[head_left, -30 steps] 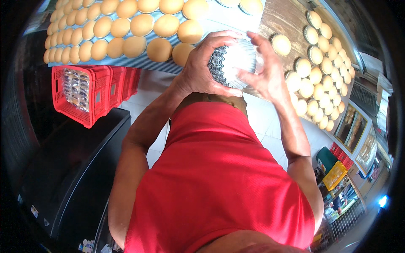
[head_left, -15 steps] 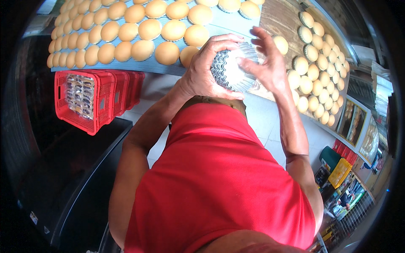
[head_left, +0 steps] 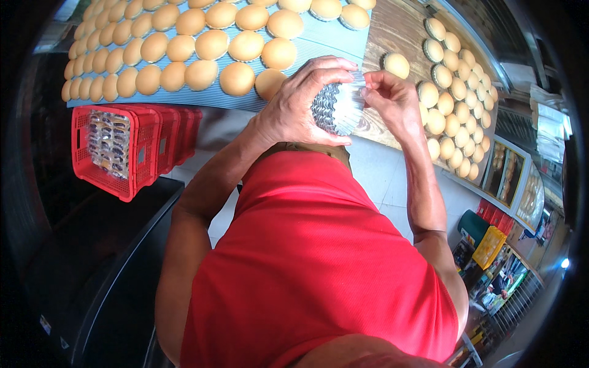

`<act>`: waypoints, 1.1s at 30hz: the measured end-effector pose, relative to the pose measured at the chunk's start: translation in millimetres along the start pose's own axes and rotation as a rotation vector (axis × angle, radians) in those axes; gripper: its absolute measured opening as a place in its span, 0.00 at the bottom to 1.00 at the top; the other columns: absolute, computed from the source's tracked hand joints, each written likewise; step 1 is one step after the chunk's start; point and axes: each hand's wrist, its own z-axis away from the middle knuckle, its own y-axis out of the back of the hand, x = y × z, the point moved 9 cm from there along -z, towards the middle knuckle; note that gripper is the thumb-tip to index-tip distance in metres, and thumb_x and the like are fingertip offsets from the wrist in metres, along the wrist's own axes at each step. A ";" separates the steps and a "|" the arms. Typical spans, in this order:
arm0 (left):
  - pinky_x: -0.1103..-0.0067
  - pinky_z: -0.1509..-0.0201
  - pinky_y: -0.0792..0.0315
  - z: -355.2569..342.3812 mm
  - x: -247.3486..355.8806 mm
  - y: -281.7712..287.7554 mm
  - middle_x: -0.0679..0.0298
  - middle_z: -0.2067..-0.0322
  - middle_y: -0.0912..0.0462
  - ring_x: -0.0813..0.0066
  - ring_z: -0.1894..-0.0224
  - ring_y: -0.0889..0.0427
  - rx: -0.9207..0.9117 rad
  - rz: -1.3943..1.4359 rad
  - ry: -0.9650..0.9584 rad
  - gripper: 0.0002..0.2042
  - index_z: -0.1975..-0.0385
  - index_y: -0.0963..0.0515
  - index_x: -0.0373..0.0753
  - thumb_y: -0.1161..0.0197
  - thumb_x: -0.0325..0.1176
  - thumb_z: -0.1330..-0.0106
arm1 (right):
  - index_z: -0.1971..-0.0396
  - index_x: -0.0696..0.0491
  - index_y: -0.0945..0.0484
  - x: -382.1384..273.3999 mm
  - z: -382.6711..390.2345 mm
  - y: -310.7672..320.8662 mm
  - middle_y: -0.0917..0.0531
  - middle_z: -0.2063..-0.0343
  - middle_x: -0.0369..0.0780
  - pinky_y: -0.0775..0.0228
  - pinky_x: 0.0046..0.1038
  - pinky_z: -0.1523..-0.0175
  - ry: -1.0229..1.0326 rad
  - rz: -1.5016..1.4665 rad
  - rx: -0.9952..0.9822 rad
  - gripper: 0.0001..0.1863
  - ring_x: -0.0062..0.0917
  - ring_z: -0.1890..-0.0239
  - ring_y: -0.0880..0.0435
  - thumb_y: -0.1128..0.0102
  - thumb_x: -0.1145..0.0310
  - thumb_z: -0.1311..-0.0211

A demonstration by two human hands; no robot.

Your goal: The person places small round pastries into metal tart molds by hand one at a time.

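Note:
My left hand (head_left: 293, 101) wraps round a stack of fluted baking cups (head_left: 334, 110), dark along the pleated side and pale at the open end. The fingers lie over the top and the thumb is underneath. At the right end of the stack, my right hand (head_left: 394, 101) pinches the thin, clear-looking rim of a cup between thumb and fingertips. Beyond my left hand, round golden buns (head_left: 237, 78) stand in rows on a blue ridged sheet (head_left: 300, 66). One lone bun (head_left: 396, 65) sits on the wooden board (head_left: 392, 34) just past my right hand.
More buns in fluted cups (head_left: 451, 125) crowd the board's right side. Red stacked crates (head_left: 142, 161) with wrapped goods stand at the left, beside a black surface (head_left: 123, 245). To the right are a glass-fronted display case (head_left: 507, 168) and a yellow crate (head_left: 489, 246).
My right hand's fingers, spread apart before, have closed into a pinch on the cup rim. The left hand still holds the stack. The whole view has shifted slightly.

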 end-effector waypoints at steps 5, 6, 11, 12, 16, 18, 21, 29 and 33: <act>0.64 0.35 0.28 -6.3 9.8 -10.6 0.50 0.42 0.24 0.54 0.39 0.23 -0.049 -0.019 -0.007 0.45 0.43 0.30 0.38 0.12 0.37 0.66 | 0.62 0.61 0.18 -4.9 10.4 0.3 0.18 0.74 0.30 0.28 0.18 0.65 0.105 0.172 0.053 0.10 0.11 0.72 0.24 0.34 0.77 0.45; 0.64 0.36 0.28 -7.2 10.9 -11.5 0.50 0.42 0.24 0.54 0.39 0.23 -0.053 -0.021 -0.001 0.45 0.43 0.29 0.38 0.12 0.37 0.67 | 0.63 0.61 0.18 -13.2 14.8 -1.9 0.19 0.75 0.29 0.28 0.18 0.66 0.109 0.247 0.081 0.09 0.10 0.72 0.25 0.34 0.77 0.45; 0.65 0.36 0.27 -10.9 13.5 -16.6 0.50 0.42 0.23 0.55 0.40 0.23 -0.039 -0.013 0.030 0.45 0.44 0.30 0.38 0.12 0.37 0.68 | 0.60 0.61 0.19 -8.1 17.3 0.2 0.18 0.73 0.30 0.27 0.17 0.66 0.135 0.160 0.081 0.11 0.11 0.72 0.23 0.31 0.77 0.44; 0.66 0.37 0.27 -11.8 14.2 -17.0 0.50 0.42 0.23 0.55 0.40 0.22 -0.040 -0.014 0.027 0.45 0.44 0.30 0.38 0.12 0.37 0.68 | 0.59 0.61 0.19 -1.8 15.5 3.7 0.18 0.72 0.30 0.27 0.17 0.65 0.128 0.035 0.051 0.12 0.11 0.71 0.22 0.30 0.77 0.44; 0.66 0.37 0.27 -11.9 12.8 -19.8 0.50 0.43 0.23 0.56 0.40 0.22 -0.054 -0.005 0.028 0.46 0.43 0.31 0.38 0.12 0.37 0.68 | 0.54 0.62 0.20 4.8 24.3 18.0 0.17 0.66 0.34 0.24 0.18 0.57 0.043 -0.144 -0.005 0.15 0.14 0.64 0.19 0.30 0.77 0.41; 0.65 0.36 0.27 -10.4 13.7 -19.1 0.53 0.43 0.23 0.54 0.39 0.24 -0.042 0.005 0.030 0.46 0.44 0.31 0.38 0.13 0.35 0.69 | 0.52 0.62 0.20 9.7 31.5 22.6 0.16 0.63 0.37 0.23 0.21 0.49 0.012 -0.164 0.014 0.15 0.17 0.58 0.17 0.34 0.79 0.39; 0.65 0.35 0.28 -7.1 13.2 -16.7 0.54 0.44 0.23 0.53 0.39 0.24 -0.035 0.026 0.025 0.45 0.44 0.30 0.38 0.13 0.34 0.70 | 0.52 0.61 0.20 26.4 47.3 38.5 0.16 0.58 0.39 0.23 0.24 0.46 0.045 -0.251 0.105 0.14 0.20 0.55 0.16 0.36 0.82 0.39; 0.63 0.37 0.27 -2.0 29.0 -28.3 0.56 0.43 0.22 0.52 0.40 0.24 -0.090 0.043 -0.150 0.42 0.46 0.28 0.40 0.14 0.33 0.68 | 0.46 0.61 0.27 36.4 86.1 -0.3 0.20 0.54 0.41 0.22 0.27 0.46 -0.019 -0.501 0.143 0.23 0.21 0.55 0.18 0.35 0.82 0.43; 0.59 0.35 0.28 -1.8 38.9 -34.1 0.54 0.42 0.23 0.49 0.38 0.25 -0.153 0.035 -0.221 0.43 0.44 0.31 0.43 0.13 0.36 0.65 | 0.43 0.61 0.30 42.2 87.4 -28.7 0.18 0.61 0.38 0.21 0.25 0.55 -0.136 -0.658 0.014 0.25 0.21 0.60 0.17 0.39 0.81 0.42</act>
